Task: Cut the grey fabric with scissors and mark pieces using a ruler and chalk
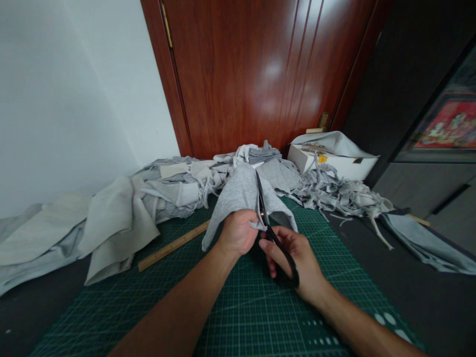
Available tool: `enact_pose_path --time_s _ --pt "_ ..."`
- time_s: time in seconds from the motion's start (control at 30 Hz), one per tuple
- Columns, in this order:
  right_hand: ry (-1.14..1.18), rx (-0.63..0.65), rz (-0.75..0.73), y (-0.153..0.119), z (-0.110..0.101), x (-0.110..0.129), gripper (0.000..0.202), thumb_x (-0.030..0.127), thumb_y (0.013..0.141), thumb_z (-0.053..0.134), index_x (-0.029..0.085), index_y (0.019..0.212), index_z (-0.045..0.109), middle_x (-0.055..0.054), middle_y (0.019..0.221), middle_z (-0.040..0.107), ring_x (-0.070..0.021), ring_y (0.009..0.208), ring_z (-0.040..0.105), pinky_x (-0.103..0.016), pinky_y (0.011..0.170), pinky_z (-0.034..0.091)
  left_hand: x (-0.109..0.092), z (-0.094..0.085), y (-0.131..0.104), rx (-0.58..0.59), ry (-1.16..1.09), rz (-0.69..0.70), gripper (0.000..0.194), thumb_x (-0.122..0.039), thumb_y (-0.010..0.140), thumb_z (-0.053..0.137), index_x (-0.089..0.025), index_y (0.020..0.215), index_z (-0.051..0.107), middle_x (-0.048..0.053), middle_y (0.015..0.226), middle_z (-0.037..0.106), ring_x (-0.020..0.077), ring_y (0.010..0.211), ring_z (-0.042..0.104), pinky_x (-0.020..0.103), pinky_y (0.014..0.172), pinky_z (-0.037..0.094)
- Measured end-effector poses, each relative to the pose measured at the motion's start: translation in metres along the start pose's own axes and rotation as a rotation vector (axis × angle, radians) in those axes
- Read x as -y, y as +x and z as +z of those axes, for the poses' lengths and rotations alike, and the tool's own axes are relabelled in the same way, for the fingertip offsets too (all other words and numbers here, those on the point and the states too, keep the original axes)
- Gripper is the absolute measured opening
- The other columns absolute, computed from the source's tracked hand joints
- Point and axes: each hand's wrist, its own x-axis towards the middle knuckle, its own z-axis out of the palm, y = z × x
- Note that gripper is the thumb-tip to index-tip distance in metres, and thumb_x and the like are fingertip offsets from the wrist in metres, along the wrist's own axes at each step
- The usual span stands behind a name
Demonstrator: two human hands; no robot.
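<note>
My left hand (240,232) is closed on the near edge of a grey fabric piece (238,191), raised above the green cutting mat (238,307). In my right hand (292,253) is a pair of black-handled scissors (277,238), its fingers in the handle loops. The blades point away from me and lie along the fabric, right beside my left thumb. The fabric drapes to both sides of the scissors. Whether the blades are fully closed is hard to see. A wooden ruler (173,246) rests on the mat to the left of my left hand.
Heaped fabric pieces (178,186) line the back and left of the mat. At back right stands a white box (336,163), with a pile of thin scraps (334,191) before it. Folded grey cloth (427,243) lies far right. A wooden door (260,74) rises behind.
</note>
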Motion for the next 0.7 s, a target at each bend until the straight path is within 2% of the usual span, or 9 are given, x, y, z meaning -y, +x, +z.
enact_pose_path --time_s 0.27,0.47,0.6,0.7 --pt "-0.014 -0.011 0.005 -0.0017 0.0014 0.0011 0.041 0.049 0.074 0.086 0.019 0.087 0.062 0.008 0.049 0.055 -0.0092 0.037 0.047 -0.020 0.037 0.039 -0.0003 0.0000 -0.0007 -0.023 -0.018 0.007 0.008 -0.008 0.048 0.056 -0.015 0.052 0.056 0.001 0.058 0.054 0.0154 0.060 0.054 0.030 0.060 0.046" --pt "-0.030 -0.019 0.007 -0.0017 0.0019 0.0038 0.044 0.051 0.072 0.088 0.019 0.089 0.064 0.008 0.049 0.055 -0.0100 0.038 0.047 -0.021 0.038 0.040 0.0000 0.0004 -0.0009 -0.030 -0.031 0.010 0.009 -0.008 0.047 0.057 -0.015 0.053 0.058 0.002 0.056 0.055 0.0161 0.056 0.053 0.030 0.054 0.043" --pt "-0.034 -0.032 0.012 -0.0003 0.0017 0.0029 0.047 0.052 0.070 0.088 0.017 0.092 0.065 0.008 0.047 0.055 -0.0102 0.037 0.047 -0.021 0.037 0.039 -0.0026 0.0036 0.0001 -0.043 -0.091 0.087 0.017 -0.005 0.043 0.058 -0.016 0.056 0.058 -0.001 0.057 0.056 0.0137 0.056 0.053 0.027 0.056 0.044" --pt "-0.036 -0.041 0.032 0.0007 0.0016 0.0015 0.049 0.053 0.068 0.089 0.017 0.093 0.064 0.008 0.048 0.055 -0.0098 0.037 0.047 -0.020 0.036 0.038 -0.0076 0.0065 0.0023 -0.048 -0.148 0.156 0.025 -0.004 0.043 0.061 -0.017 0.064 0.063 -0.001 0.064 0.064 0.0163 0.064 0.062 0.028 0.064 0.050"
